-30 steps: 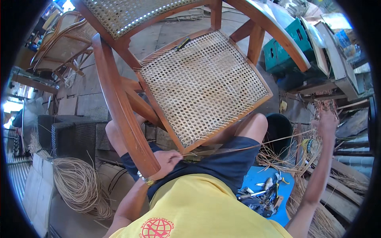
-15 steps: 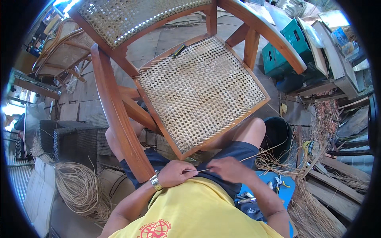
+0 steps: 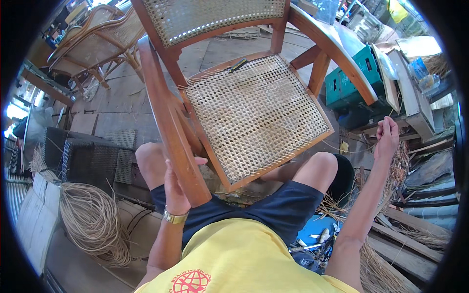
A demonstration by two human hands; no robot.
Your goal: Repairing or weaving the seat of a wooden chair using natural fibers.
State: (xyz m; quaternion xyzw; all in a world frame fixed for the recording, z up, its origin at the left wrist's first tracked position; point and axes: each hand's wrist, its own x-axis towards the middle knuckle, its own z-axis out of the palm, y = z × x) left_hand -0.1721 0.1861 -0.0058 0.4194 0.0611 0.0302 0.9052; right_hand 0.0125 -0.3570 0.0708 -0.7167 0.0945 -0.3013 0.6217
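Note:
A wooden armchair (image 3: 199, 117) stands tilted before my knees, its seat of woven cane (image 3: 259, 112) facing me. Along the seat's left and near edges, short cane ends stick out. My left hand (image 3: 177, 189) wraps round the front end of the left armrest (image 3: 188, 176), thumb over its inner side. Out to the right, my raised right hand (image 3: 386, 138) has its fingertips pinched together on a thin cane strand, which is hard to make out. A small black-and-yellow tool (image 3: 238, 65) lies at the far edge of the seat.
At the left lies a coiled bundle of cane (image 3: 90, 219) beside a dark woven box (image 3: 88, 161). Green crates (image 3: 354, 78) stand at the right, above wooden planks and loose fibres. Tools lie on a blue surface (image 3: 317, 227) by my right thigh. Rattan chairs (image 3: 97, 46) stand far left.
Both hands were together at my lap with a strand between them. My left hand has moved onto the armrest; my right has swung out and up to the right. The view has shifted.

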